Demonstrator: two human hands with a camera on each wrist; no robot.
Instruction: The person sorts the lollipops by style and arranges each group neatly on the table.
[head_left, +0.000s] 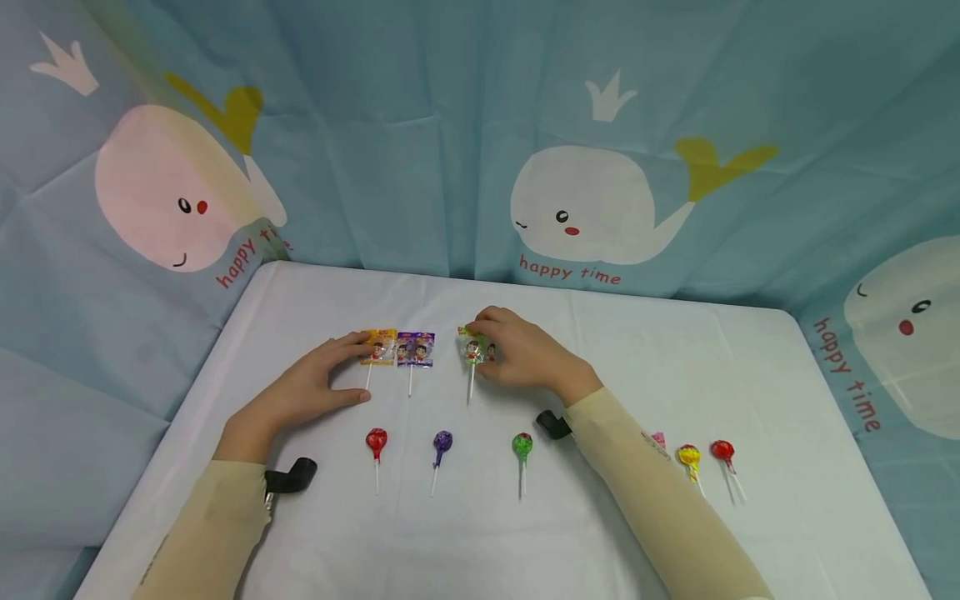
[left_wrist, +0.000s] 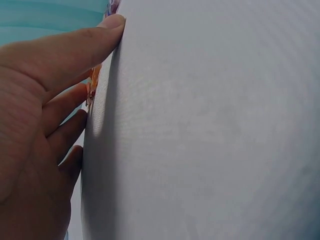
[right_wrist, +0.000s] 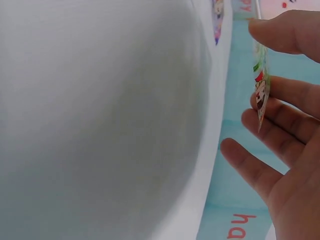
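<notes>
In the head view my right hand pinches a lollipop in a flat green wrapper, its white stick pointing toward me. The right wrist view shows the wrapper edge-on between thumb and fingers, off the white tabletop. My left hand lies at the far left with fingers extended, fingertips on a flat orange-wrapped lollipop. Its thumb rests apart, near that lollipop's stick. Just right of the orange one lies a flat purple-wrapped lollipop.
Nearer me, a round red lollipop, a purple one and a green one lie in a row. By the right sleeve are a pink wrapper, a yellow lollipop and a red lollipop. A blue curtain stands behind.
</notes>
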